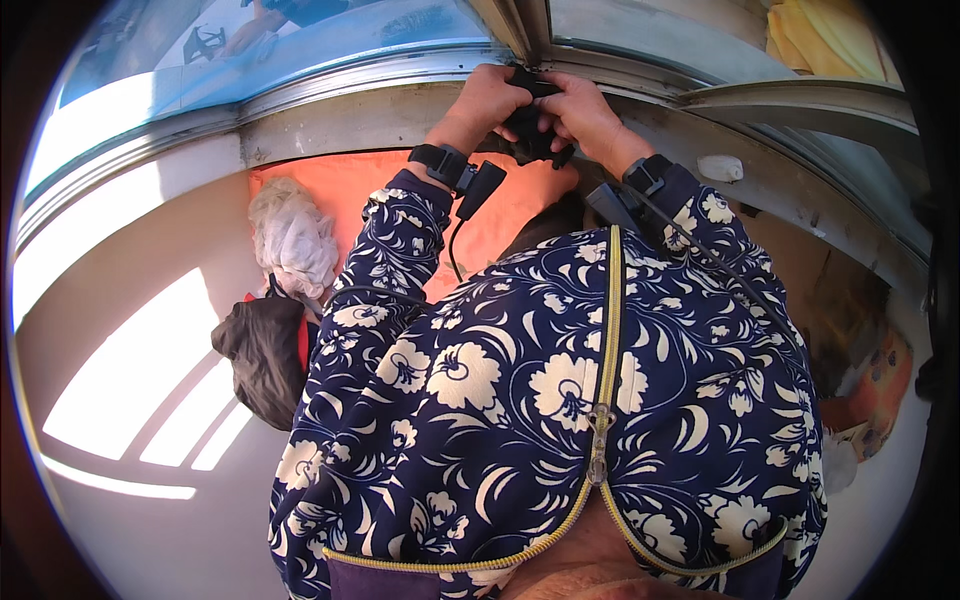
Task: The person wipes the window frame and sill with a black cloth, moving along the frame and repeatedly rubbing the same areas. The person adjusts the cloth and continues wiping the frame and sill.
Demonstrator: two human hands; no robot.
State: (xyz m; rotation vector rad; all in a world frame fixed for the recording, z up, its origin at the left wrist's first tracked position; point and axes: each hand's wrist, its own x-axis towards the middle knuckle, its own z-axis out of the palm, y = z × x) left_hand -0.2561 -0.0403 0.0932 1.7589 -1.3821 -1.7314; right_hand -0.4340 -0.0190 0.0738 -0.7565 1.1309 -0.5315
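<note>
A bunched black cloth or garment (531, 127) hangs between my two hands, in front of the window frame's corner. My left hand (487, 101) grips its left side, thumb and fingers pinched on the fabric. On the other side my right hand (574, 112) holds the cloth with curled fingers. Both wrists wear black straps with small dark devices and cables. Just beyond the fingertips, the metal window track (375, 73) meets an upright frame post. Beneath the cloth lies an orange sheet (360, 187). What the cloth's folds contain is hidden.
A crumpled whitish mesh cloth (292, 236) and a dark bag-like bundle with red edging (262, 360) lie at left. A small white object (720, 168) rests on the right ledge. An opened window sash (802, 101) juts inward at upper right. Part of another person (259, 26) shows beyond the glass.
</note>
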